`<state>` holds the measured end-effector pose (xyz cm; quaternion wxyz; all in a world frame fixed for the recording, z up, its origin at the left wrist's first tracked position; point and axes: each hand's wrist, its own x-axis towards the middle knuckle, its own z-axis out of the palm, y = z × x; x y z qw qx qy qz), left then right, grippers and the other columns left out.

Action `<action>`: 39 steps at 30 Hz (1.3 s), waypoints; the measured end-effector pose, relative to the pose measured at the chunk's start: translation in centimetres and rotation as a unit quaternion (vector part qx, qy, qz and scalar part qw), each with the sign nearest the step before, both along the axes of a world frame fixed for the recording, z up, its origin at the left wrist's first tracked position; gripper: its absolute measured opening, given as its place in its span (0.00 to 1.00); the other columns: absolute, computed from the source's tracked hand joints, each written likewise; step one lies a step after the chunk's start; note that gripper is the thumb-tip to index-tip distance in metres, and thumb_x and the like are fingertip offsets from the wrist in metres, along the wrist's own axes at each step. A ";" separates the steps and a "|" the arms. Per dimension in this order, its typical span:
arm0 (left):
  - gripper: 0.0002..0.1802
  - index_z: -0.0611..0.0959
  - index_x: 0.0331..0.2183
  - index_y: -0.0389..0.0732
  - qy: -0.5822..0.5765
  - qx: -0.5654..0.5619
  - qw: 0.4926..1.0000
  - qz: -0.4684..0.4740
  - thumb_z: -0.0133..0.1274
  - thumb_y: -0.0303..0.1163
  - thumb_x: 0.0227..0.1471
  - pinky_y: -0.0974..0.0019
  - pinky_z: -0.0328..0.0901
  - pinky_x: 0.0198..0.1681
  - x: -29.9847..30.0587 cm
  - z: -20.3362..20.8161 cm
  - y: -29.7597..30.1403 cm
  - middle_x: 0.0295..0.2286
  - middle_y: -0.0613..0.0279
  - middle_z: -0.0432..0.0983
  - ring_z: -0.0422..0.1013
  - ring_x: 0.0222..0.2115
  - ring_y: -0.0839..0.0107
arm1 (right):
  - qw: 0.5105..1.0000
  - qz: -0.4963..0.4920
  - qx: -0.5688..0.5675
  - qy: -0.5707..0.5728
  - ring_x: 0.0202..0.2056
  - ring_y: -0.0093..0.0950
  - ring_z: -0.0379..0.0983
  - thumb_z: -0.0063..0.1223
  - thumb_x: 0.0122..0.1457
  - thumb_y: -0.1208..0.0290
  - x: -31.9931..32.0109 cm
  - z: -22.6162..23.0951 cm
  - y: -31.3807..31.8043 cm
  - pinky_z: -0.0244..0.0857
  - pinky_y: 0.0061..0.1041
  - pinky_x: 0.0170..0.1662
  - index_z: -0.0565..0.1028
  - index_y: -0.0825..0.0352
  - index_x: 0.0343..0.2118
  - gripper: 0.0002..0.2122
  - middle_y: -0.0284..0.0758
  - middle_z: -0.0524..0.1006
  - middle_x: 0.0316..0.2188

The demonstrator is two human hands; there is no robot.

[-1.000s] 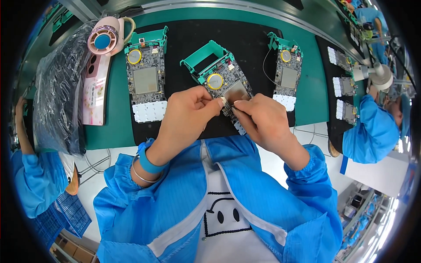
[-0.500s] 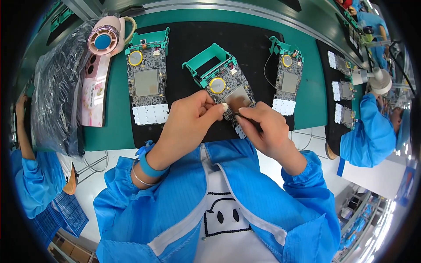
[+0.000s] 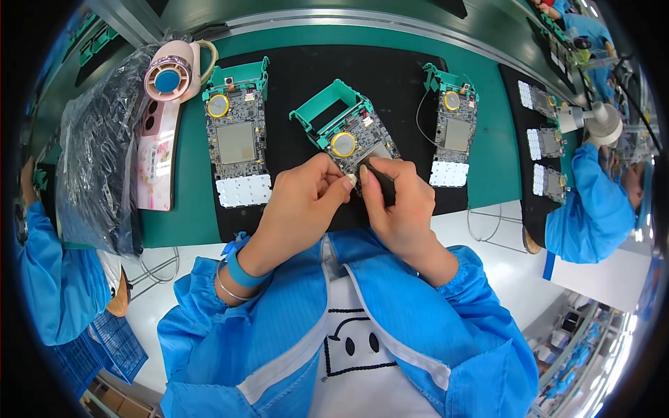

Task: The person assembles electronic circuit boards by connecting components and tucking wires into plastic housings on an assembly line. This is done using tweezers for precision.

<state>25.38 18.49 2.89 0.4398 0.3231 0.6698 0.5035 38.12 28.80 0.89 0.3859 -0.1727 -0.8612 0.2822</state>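
A circuit board [image 3: 362, 143] lies tilted on the black mat, with a green plastic bracket [image 3: 296, 117] at its far end and a round coin cell [image 3: 343, 144] on it. My left hand [image 3: 300, 202] is closed at the board's near left edge; a small whitish bit shows at its thumb tip, too small to name. Beside it, my right hand [image 3: 404, 209] pinches a dark object [image 3: 382, 182] over the board's near part. The fingers hide most of that object, and its kind is unclear. Both hands cover the board's near end.
Similar boards lie left [image 3: 237, 139] and right [image 3: 456, 132] on the black mat [image 3: 279, 76]. At the left are a pink handheld fan [image 3: 167, 80], a pink phone [image 3: 157, 167] and a dark plastic bag [image 3: 97, 153]. Co-workers in blue sleeves [image 3: 592, 209] sit on both sides.
My right hand has moved left, closer to my left hand, with its thumb now raised upright. The left hand stays at the board's edge. The whole view has shifted slightly.
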 end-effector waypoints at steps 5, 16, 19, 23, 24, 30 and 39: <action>0.07 0.75 0.29 0.33 0.086 -0.039 0.995 0.045 0.53 0.28 0.51 0.67 0.64 0.23 -1.2 2.2 -1.1 0.21 0.55 0.75 0.72 0.20 0.69 | 0.995 -0.058 -0.063 0.051 0.33 0.16 0.70 0.55 0.55 0.79 2.2 0.7 1.5 0.64 0.16 0.35 0.71 0.71 0.42 0.12 0.32 0.75 0.33; 0.19 0.77 0.40 0.38 0.611 0.161 0.754 -0.179 0.54 0.37 0.47 0.50 0.51 0.58 1.4 0.6 0.5 0.43 0.57 0.72 0.62 0.52 0.62 | 0.917 -0.117 -0.377 0.054 0.36 0.16 0.67 0.50 0.61 0.68 4.5 0.3 9.6 0.59 0.16 0.43 0.73 0.72 0.39 0.11 0.30 0.75 0.33; 0.18 0.77 0.38 0.38 0.643 0.107 0.743 -0.150 0.56 0.37 0.45 0.49 0.56 0.53 0.6 0.8 -0.2 0.32 0.58 0.73 0.68 0.37 0.65 | 0.924 -0.071 -0.372 0.051 0.34 0.15 0.67 0.51 0.60 0.70 3.5 1.8 8.1 0.60 0.14 0.40 0.73 0.71 0.39 0.10 0.29 0.74 0.31; 0.17 0.76 0.36 0.36 0.615 0.148 0.772 -0.054 0.58 0.33 0.43 0.56 0.59 0.41 1.2 1.0 0.6 0.32 0.59 0.72 0.66 0.31 0.64 | 0.907 -0.034 -0.420 -0.006 0.34 0.15 0.67 0.51 0.60 0.70 2.3 1.6 5.6 0.61 0.14 0.39 0.73 0.71 0.38 0.09 0.29 0.74 0.31; 0.16 0.75 0.36 0.36 0.576 0.180 0.797 -0.019 0.58 0.31 0.43 0.58 0.59 0.37 1.7 1.0 1.0 0.32 0.59 0.71 0.66 0.31 0.64 | 0.913 -0.031 -0.407 -0.021 0.32 0.15 0.67 0.50 0.61 0.71 2.3 1.2 5.5 0.61 0.14 0.38 0.72 0.71 0.38 0.08 0.29 0.74 0.30; 0.14 0.74 0.35 0.37 0.482 0.161 0.861 -0.017 0.58 0.27 0.44 0.62 0.61 0.30 3.2 -0.7 2.5 0.33 0.56 0.70 0.67 0.29 0.59 | 0.953 -0.116 -0.269 0.073 0.32 0.16 0.67 0.48 0.61 0.74 4.6 0.5 2.6 0.62 0.16 0.37 0.70 0.70 0.41 0.08 0.31 0.73 0.31; 0.11 0.70 0.27 0.37 0.337 0.136 0.931 0.043 0.57 0.26 0.46 0.62 0.61 0.22 4.5 -1.0 3.4 0.27 0.55 0.64 0.66 0.21 0.59 | 0.977 -0.110 -0.176 0.056 0.22 0.21 0.73 0.52 0.57 0.76 4.4 -1.9 1.4 0.65 0.19 0.25 0.71 0.70 0.36 0.06 0.36 0.76 0.23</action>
